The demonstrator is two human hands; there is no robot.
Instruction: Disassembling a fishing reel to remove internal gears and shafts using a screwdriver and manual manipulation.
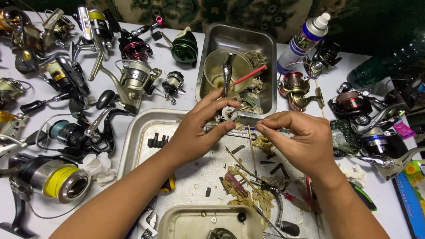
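Gripping a small round silver metal reel part, left hand hovers over dented metal tray. Right hand pinched shut w/ fingertips together; can't tell what's btwn them.

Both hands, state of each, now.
Left hand: closed on a small round metal reel part, held between thumb and fingers.
Right hand: thumb and forefinger pinched together; what they hold, if anything, is too small to tell.

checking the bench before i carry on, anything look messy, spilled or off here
Yes: dirty, shredded tissue scraps are strewn across the metal tray among loose small parts below both hands. The left hand holds a small round reel part; the right hand pinches something too small to tell. Nothing looks tipped over.
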